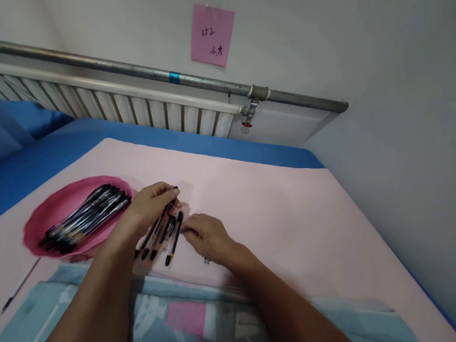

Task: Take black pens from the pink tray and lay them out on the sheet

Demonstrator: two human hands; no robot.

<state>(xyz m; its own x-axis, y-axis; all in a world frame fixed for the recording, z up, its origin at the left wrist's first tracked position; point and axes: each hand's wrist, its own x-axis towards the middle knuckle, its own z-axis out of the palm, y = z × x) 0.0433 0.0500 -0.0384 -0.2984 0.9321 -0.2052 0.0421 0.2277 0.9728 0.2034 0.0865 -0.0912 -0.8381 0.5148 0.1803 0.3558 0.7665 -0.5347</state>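
My left hand (149, 206) is closed on a black pen (166, 204), pinching it near its top end. Under it several black pens (158, 239) lie side by side on the pink sheet (288, 213). My right hand (206, 235) rests just right of them, fingers curled, fingertips touching the rightmost pen (174, 238). A pink plate (44, 219) to the left holds several more black pens (84, 217).
A loose pen refill (20, 285) lies at the front left. A light blue patterned cloth (206, 323) covers the near edge. A blue mattress (20, 169), a radiator (137, 110) and a wall with a pink note (211, 34) lie behind.
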